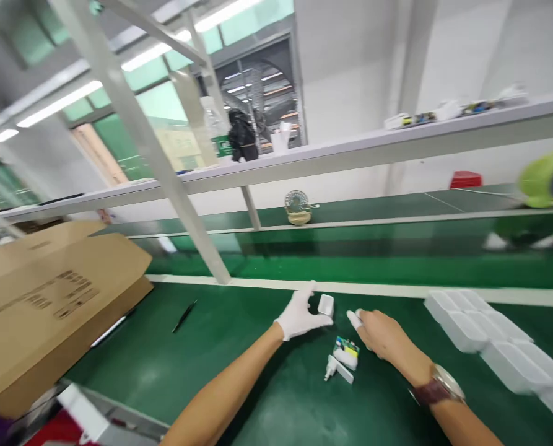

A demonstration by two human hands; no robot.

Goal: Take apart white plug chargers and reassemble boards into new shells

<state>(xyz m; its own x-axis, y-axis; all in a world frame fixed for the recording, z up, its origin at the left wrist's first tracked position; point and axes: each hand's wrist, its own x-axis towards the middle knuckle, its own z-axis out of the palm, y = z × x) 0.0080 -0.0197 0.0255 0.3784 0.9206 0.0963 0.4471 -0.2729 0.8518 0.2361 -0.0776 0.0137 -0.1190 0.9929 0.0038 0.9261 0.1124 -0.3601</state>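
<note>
Nearest, right hand (382,336) lies empty, loosely curled, circuit board (347,354) at its eight o'clock. Gloved left hand (300,316) grasps white charger shell (326,305) on green bench (239,347).

Factory assembly line: green conveyor belt (304,248), shelving (350,155)

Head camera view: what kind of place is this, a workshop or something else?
Most likely an electronics assembly line in a factory. A long green workbench carries a small circuit board and white plastic casings, stacked white trays sit to the right, and a cardboard carton waits on the left.
</note>
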